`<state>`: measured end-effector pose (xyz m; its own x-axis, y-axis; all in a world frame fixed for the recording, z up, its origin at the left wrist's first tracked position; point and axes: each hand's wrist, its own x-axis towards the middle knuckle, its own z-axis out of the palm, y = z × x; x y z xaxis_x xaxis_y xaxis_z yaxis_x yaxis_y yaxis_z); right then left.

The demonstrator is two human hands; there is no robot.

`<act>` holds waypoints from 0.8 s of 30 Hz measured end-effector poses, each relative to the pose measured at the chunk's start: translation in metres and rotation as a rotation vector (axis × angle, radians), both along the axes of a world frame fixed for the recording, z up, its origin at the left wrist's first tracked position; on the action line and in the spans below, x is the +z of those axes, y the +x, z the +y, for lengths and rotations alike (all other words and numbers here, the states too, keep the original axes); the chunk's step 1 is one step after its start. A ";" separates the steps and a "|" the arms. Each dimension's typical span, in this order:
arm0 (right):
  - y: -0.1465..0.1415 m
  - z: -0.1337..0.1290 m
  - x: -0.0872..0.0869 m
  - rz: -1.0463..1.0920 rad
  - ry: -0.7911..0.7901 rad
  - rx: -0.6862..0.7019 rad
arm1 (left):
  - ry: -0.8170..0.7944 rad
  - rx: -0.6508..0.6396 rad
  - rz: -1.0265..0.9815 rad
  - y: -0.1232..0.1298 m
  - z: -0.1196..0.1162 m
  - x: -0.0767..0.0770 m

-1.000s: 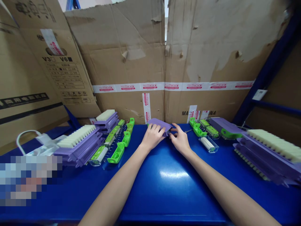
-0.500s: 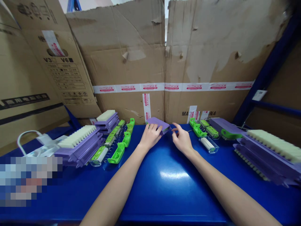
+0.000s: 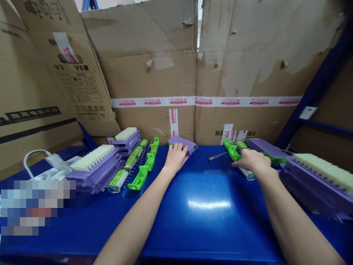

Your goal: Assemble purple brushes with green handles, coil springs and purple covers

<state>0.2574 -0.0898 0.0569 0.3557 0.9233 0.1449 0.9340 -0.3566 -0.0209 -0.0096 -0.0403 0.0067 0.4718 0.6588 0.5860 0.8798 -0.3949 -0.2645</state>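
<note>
At the back of the blue table my left hand [image 3: 175, 159] is closed over a purple plastic housing [image 3: 182, 141] with green at its edge. Off to the right, my right hand [image 3: 255, 162] reaches over a row of green-topped pieces and a small clear case [image 3: 249, 174]. Its thumb is stretched to the left, apart from the fingers, and I see nothing held. The hand partly hides the green-topped pieces and the clear case. Just left of it are a green bracket [image 3: 233, 151] and a small screwdriver [image 3: 217, 157].
Purple housings with cream bristles [image 3: 95, 158] stack on the left, beside green-topped cases [image 3: 118, 179], springs and green brackets [image 3: 139, 179]. More bristled purple housings [image 3: 320, 176] lie right. A white power strip [image 3: 52, 169] is far left. Cardboard [image 3: 154, 73] walls the back.
My right hand has moved right, from beside the purple housing to over the green-topped pieces. The screwdriver now shows fully. My left hand stays on the housing, which sits slightly further left.
</note>
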 end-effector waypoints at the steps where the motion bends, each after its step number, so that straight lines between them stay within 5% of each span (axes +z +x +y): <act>1: 0.002 0.001 -0.001 -0.005 -0.027 0.011 | -0.003 -0.002 -0.004 0.000 0.000 0.000; 6: -0.011 -0.002 -0.001 -0.011 -0.131 0.119 | -0.002 0.007 0.010 0.000 0.000 0.001; 11: -0.047 -0.011 -0.007 0.127 -0.126 0.456 | 0.007 0.012 0.020 0.000 0.000 0.000; 13: -0.061 -0.012 -0.012 0.329 -0.120 0.616 | 0.004 0.009 0.011 0.000 -0.001 0.000; 16: -0.077 -0.011 -0.019 0.902 -0.161 0.740 | -0.006 0.016 0.003 0.000 -0.002 0.001; 20: -0.085 0.000 -0.028 1.649 -0.110 0.654 | -0.016 0.020 0.004 0.000 -0.001 0.002; 24: -0.082 0.014 -0.037 1.904 0.083 0.476 | 0.000 0.013 0.003 0.000 -0.001 0.002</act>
<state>0.1757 -0.0758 0.0203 -0.1583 0.9872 -0.0211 -0.3155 -0.0708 -0.9463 -0.0099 -0.0410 0.0084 0.4653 0.6647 0.5846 0.8840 -0.3834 -0.2676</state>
